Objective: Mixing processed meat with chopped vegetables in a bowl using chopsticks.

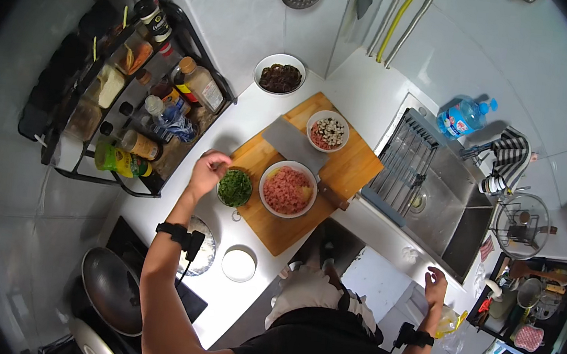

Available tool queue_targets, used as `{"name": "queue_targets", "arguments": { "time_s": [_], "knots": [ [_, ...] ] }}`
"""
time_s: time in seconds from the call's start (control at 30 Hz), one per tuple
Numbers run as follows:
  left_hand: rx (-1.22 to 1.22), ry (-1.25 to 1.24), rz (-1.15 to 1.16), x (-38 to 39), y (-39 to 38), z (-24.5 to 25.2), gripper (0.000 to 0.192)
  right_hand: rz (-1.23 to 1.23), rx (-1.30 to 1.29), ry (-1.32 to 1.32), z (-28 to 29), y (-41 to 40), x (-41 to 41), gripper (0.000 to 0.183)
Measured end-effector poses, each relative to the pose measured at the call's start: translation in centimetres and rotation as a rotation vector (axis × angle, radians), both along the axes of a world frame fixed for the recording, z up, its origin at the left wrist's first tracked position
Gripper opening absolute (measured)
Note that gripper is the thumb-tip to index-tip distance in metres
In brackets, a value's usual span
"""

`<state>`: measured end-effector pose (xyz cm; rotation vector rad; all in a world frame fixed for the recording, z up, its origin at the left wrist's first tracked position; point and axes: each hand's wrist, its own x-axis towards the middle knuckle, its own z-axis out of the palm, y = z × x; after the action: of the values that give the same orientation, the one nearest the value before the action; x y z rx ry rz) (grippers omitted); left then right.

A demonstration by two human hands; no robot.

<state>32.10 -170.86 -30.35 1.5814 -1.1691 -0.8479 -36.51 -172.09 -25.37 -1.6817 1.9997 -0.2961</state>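
Note:
My left hand (209, 172) hovers at the upper left edge of a bowl of chopped greens (234, 188); whether it touches the bowl I cannot tell. Right of the greens, on a wooden cutting board (277, 238), stands a white bowl of minced meat (288, 189). A cleaver (294, 144) lies flat behind that bowl, its handle pointing towards the sink. Farther back on the board is a smaller bowl (327, 131) with meat and diced pale and dark pieces. My right hand (436, 286) is held out beside the counter's front edge, empty, fingers loosely curled and apart.
A bowl of dark food (279, 78) stands by the wall. Left are a condiment rack (202, 39) and a wok (113, 291). A bowl of white powder (201, 251) and a white round container (238, 265) sit near my left forearm. Right is a sink (442, 193) with a drying rack (404, 164).

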Motion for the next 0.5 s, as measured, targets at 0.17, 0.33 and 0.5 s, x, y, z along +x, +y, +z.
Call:
{"name": "queue_targets", "arguments": {
  "time_s": [0.17, 0.33, 0.5],
  "knots": [
    [0.11, -0.199, -0.07, -2.2, 1.7, 1.1, 0.015, 0.008, -0.007, -0.01, -0.6, -0.9, 0.1, 0.024],
    [0.135, -0.152, -0.075, -1.8, 3.1, 0.5, 0.02, 0.09, -0.035, -0.008, -1.2, -2.1, 1.6, 0.023],
    [0.172, 0.01, 0.024, -1.0, 4.4, -1.7, 0.008, 0.093, -0.024, -0.045, -0.9, -2.7, 3.6, 0.023]
  ]
}}
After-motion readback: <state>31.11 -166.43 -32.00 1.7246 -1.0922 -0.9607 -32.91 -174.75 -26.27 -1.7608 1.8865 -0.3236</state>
